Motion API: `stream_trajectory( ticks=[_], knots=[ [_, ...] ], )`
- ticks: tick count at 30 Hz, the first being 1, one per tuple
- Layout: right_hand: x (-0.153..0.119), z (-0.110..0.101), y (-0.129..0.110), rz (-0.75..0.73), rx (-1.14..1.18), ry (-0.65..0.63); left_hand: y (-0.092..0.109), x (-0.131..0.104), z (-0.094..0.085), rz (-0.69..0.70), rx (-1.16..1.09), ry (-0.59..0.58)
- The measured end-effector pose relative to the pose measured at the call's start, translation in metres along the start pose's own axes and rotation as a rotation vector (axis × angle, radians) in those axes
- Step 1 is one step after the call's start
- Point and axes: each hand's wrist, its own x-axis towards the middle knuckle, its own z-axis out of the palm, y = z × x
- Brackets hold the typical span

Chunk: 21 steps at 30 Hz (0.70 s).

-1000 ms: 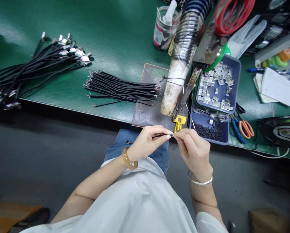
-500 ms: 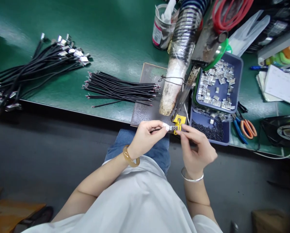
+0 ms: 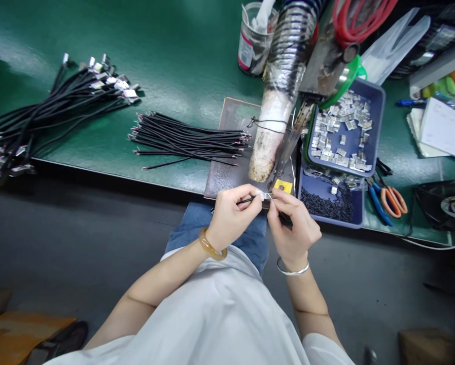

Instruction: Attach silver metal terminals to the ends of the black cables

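My left hand (image 3: 233, 210) is closed, pinching a short black cable (image 3: 245, 201), with something white at its fingertips. At the cable's end a small silver metal connector (image 3: 268, 195) sticks out to the right. Thumb and fingers of my right hand (image 3: 293, 220) close on that connector from the other side, so the fingertips of both hands almost meet. Just beyond my right fingers lies a yellow piece (image 3: 283, 186) with a dark round mark, its lower part hidden by the hand.
Black cables (image 3: 189, 136) lie in a bundle on the green table (image 3: 174, 50). Connector-ended cables (image 3: 75, 96) are heaped at left. A ribbed duct (image 3: 288, 56) comes down ahead. At right, a blue tray (image 3: 379, 116) of metal shells sits above a tray (image 3: 358, 215) of black bits, beside pliers (image 3: 392, 203).
My right hand has moved left, closer to my left hand, and now pinches the connector. The connector has shifted left, off the yellow piece, whose lower part is now covered.
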Motion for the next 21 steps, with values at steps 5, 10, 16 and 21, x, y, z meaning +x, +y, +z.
stream_trajectory(
  ticks=[5, 10, 16, 21],
  knots=[
    [0.0039, -0.0008, -0.0009, 0.045, 0.045, -0.009, 0.0007, 0.0006, 0.0020, 0.057, 0.022, 0.041],
    [0.0072, -0.0011, 0.0007, 0.047, 0.061, -0.009, 0.0046, 0.0015, 0.0058, 0.125, 0.057, 0.103],
    [0.0101, -0.0028, 0.0019, 0.101, 0.140, -0.014, 0.0034, -0.0001, 0.0037, 0.077, 0.039, 0.077],
    [0.0093, -0.0035, 0.0032, 0.107, 0.114, -0.034, -0.0003, -0.0003, 0.0018, 0.031, 0.008, 0.018]
  ],
)
